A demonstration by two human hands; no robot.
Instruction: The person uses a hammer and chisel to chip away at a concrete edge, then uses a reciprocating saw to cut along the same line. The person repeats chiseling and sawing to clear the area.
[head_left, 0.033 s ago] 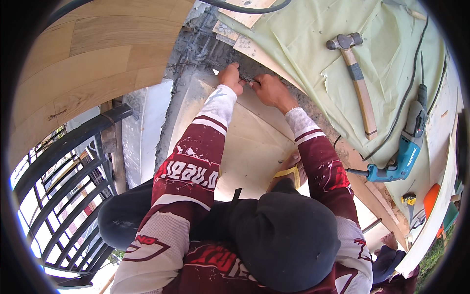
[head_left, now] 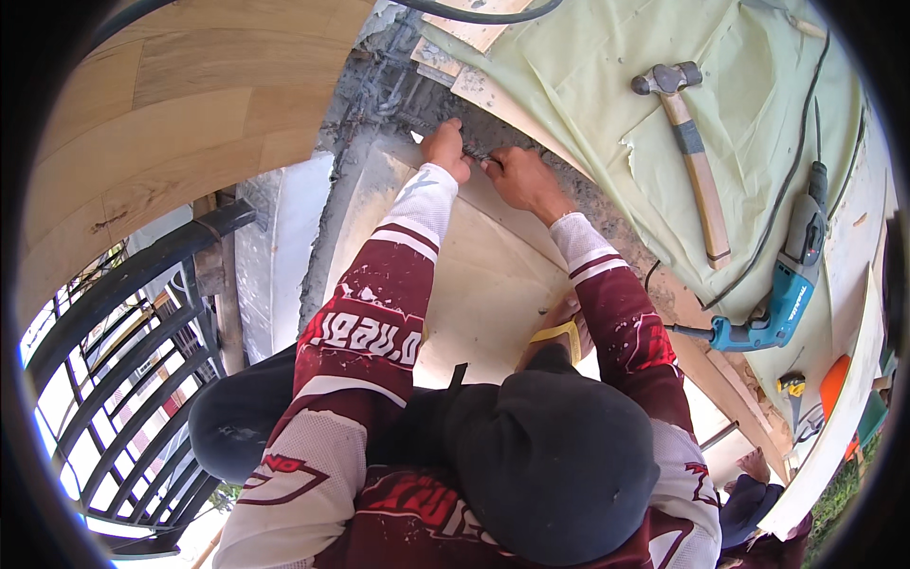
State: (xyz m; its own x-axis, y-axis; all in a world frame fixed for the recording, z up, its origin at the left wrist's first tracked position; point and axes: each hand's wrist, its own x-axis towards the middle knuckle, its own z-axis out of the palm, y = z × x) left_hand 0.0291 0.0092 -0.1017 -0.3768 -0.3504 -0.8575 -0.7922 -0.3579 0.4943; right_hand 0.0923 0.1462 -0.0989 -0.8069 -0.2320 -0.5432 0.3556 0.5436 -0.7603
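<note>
Both my arms reach forward to a rough strip of grey concrete (head_left: 393, 104). My left hand (head_left: 446, 152) is closed, its fingers curled at the near end of a thin dark rod (head_left: 480, 156). My right hand (head_left: 524, 180) pinches the same rod from the other side, thumb and forefinger pressed together. Only a short stretch of the rod shows between the hands; its ends are hidden by my fingers. Below the hands lies a dusty pale board (head_left: 483, 256).
A ball-peen hammer (head_left: 697, 171) and a teal power drill (head_left: 782, 294) with a long bit lie on a pale green sheet (head_left: 607, 85) at the right. Wooden planks (head_left: 218, 95) are at the upper left, above a black railing (head_left: 123, 275). Another person (head_left: 754, 503) shows at the lower right.
</note>
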